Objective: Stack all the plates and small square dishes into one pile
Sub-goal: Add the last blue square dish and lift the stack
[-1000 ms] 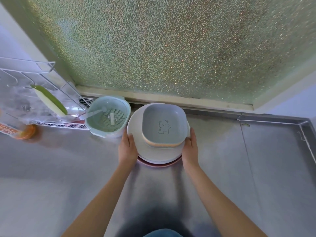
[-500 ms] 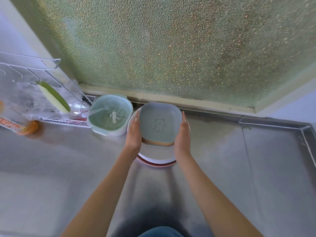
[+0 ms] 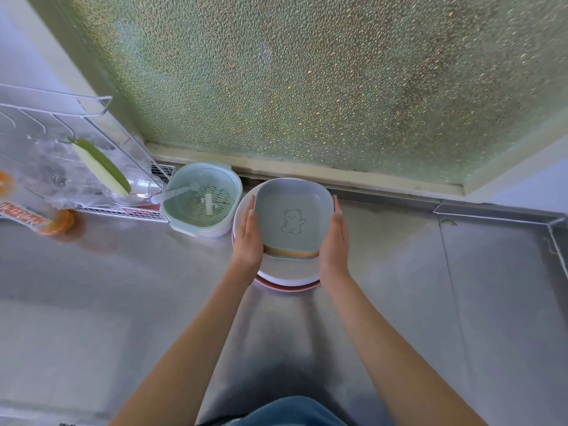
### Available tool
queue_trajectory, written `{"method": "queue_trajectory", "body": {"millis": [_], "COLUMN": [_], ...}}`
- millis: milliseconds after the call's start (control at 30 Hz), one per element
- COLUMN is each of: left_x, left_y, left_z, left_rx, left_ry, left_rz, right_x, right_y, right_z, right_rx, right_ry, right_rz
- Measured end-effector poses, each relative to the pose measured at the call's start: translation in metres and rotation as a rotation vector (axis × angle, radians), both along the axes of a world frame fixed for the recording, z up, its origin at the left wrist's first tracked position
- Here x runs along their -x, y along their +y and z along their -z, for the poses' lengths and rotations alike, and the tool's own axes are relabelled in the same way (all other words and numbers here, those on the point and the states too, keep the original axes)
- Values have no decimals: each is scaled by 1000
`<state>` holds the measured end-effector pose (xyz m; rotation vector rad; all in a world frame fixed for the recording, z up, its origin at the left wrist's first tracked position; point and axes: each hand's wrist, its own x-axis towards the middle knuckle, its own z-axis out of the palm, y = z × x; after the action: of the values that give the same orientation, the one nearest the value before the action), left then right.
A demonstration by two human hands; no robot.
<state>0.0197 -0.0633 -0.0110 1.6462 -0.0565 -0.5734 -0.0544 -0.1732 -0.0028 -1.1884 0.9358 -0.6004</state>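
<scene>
A grey-green square dish with a bear drawing (image 3: 295,201) tops a small pile of square dishes whose orange edges (image 3: 290,253) show beneath it. That pile sits on a white round plate (image 3: 285,274), with a pink plate rim (image 3: 287,289) under it, on the steel counter near the window sill. My left hand (image 3: 249,238) lies flat against the square dishes' left side. On the opposite side, my right hand (image 3: 335,238) presses flat too, fingers straight and together. The square dishes are clamped between both palms.
A pale green colander bowl (image 3: 204,201) with a white spoon in it touches the plates' left edge. Further left stands a wire rack (image 3: 61,118) with clear plastic, a green-white utensil (image 3: 101,167) and an orange packet (image 3: 46,222). Frosted glass (image 3: 307,72) rises behind. A raised counter edge (image 3: 553,229) runs at right.
My hands moved up from the rim of the round plates to the sides of the square dishes and closed in on them. The pile stayed in place.
</scene>
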Motion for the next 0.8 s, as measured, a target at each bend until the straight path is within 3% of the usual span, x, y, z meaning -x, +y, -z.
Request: {"method": "queue_trajectory", "body": {"millis": [267,400,567,800], "left_x": [-1,8,23,36], "left_y": [3,24,36,26], "left_z": [-4,0,29,25], "left_rx": [-42,-198,-370,-425], "left_ry": [-12,-213,-311,-269], "left_rz": [34,-56,104,69], "right_x": [0,19,32,39], "right_y": [-1,-13,-5,2], "right_z": [-2,9,34,36], "right_rx": [-33,0,-38,110], "right_ry": [-15,150,320,370], "right_rz": [48,252,58,-5]}}
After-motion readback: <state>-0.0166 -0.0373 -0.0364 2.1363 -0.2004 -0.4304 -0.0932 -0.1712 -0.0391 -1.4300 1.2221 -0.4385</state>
